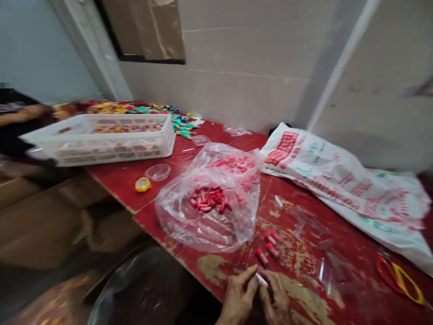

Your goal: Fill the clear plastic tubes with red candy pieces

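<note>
At the bottom edge my left hand [238,295] and my right hand [277,298] meet, fingers pinched together on one small red and white piece [261,280]. Just beyond them three more small red pieces [269,246] lie on the worn red table [297,253]. Further back a clear plastic bag [209,203] lies open with a heap of the same red pieces inside. Small clear sleeves [323,268] lie to the right of my hands.
A white plastic crate [101,137] with coloured items stands at the back left, with another person's arm [20,115] beside it. A printed white sack [338,180] covers the right side. Also present: a clear dish [158,172], a yellow object [142,184], red-and-yellow scissors [399,275].
</note>
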Demonstrator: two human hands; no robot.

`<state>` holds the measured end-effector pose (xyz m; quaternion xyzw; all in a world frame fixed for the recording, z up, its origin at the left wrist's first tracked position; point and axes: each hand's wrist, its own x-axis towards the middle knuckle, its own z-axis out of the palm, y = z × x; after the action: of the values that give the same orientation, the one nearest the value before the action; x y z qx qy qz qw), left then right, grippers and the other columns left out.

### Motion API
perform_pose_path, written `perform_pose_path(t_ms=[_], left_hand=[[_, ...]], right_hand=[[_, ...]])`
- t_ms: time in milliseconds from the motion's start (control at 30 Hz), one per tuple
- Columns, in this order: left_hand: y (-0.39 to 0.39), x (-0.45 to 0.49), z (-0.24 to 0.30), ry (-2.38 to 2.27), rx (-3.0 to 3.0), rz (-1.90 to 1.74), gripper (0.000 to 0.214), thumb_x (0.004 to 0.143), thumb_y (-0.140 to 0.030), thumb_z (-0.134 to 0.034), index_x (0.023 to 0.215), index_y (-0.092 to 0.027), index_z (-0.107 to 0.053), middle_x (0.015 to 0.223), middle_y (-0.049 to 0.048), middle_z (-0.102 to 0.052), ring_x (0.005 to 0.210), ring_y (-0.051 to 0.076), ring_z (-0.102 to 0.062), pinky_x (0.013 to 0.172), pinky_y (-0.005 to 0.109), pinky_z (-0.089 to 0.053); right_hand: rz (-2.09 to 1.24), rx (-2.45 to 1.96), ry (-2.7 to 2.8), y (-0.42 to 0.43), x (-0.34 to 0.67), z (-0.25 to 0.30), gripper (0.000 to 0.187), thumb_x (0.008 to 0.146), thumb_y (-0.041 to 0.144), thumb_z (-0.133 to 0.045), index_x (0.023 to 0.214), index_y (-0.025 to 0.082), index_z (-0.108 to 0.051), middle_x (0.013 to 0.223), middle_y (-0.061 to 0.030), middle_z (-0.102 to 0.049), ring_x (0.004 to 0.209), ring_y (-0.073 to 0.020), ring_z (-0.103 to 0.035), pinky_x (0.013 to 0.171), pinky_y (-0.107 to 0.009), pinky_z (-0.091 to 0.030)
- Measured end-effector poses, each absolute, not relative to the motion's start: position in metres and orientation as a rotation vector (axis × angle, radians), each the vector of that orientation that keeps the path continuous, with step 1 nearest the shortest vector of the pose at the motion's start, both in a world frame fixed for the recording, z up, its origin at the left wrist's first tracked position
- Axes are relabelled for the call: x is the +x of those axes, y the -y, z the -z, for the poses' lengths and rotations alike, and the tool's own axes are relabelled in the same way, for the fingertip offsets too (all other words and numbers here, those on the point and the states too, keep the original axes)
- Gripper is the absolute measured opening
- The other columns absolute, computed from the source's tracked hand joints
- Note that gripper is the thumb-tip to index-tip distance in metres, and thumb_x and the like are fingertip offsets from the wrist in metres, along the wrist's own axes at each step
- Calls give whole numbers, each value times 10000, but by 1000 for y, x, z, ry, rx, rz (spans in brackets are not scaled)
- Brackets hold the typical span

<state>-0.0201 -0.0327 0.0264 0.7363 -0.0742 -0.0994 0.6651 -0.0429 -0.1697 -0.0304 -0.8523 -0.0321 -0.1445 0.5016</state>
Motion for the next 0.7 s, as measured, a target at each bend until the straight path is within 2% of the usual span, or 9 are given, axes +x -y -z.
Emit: perform_pose_path(t_ms=[67, 133, 233, 300, 400, 500, 567, 700], left_hand=[[35, -11, -34, 268, 1775, 195, 282, 846, -306, -463, 887, -231, -732, 805, 56, -703, 789, 221, -652, 742, 306, -504], [27, 6, -43, 283, 1954, -1, 271, 858, -255, -446, 803, -208, -707, 765, 60, -678, 747, 205, -626, 717, 300, -479], [-6, 46, -55, 190, 2185, -441, 262, 886, -223, -419, 839, -189, -674, 851, 80, -661, 847, 223, -598, 781, 326, -457], [-36, 81, -55, 117, 2350, -639, 244, 867, -186, -419, 884, -173, -662, 912, 102, -652, 923, 256, -572, 843, 364, -444], [-73, 134, -44, 56, 2688, -601, 254, 857, -138, -422, 960, -141, -654, 1085, 140, -625, 1050, 310, -511, 917, 416, -408], [-92, 164, -27, 55, 2935, -467, 266, 895, -161, -397, 975, -112, -646, 1165, 181, -583, 1043, 329, -505, 876, 422, -414], [-97, 168, -19, 76, 3003, -444, 276, 918, -200, -384, 945, -107, -643, 1168, 194, -568, 1010, 320, -517, 842, 400, -420], [-96, 161, -15, 42, 3005, -446, 268, 896, -178, -373, 943, -118, -631, 1024, 178, -605, 931, 311, -538, 767, 388, -425]], right_hand=[[416, -2138, 210, 172, -39, 40, 253, 974, 328, -420, 1183, 260, -546, 1129, -58, -593, 1042, -205, -576, 872, -312, -477], [547, -2258, 330, 170, -35, 42, 261, 979, 322, -425, 1206, 252, -535, 1088, -57, -616, 983, -215, -587, 853, -338, -458], [779, -2500, 286, 162, -32, 34, 289, 990, 332, -391, 1190, 218, -566, 1014, -88, -633, 899, -256, -568, 827, -409, -395], [834, -2608, 240, 158, -31, 26, 303, 990, 294, -368, 1188, 201, -577, 1029, -105, -628, 911, -263, -553, 822, -417, -370], [867, -2628, 203, 163, -22, 15, 314, 971, 238, -376, 1215, 181, -565, 1110, -112, -605, 996, -255, -531, 852, -399, -358], [858, -2637, 82, 186, 4, 3, 298, 972, 243, -357, 1128, 171, -601, 1092, -99, -599, 981, -239, -516, 862, -372, -359], [743, -2685, -53, 209, 34, -8, 315, 978, 254, -324, 1048, 173, -621, 1050, -92, -596, 949, -228, -508, 855, -348, -372], [477, -2788, -277, 244, 116, -32, 317, 953, 205, -314, 1057, 157, -609, 1068, -110, -577, 980, -224, -488, 869, -323, -378]])
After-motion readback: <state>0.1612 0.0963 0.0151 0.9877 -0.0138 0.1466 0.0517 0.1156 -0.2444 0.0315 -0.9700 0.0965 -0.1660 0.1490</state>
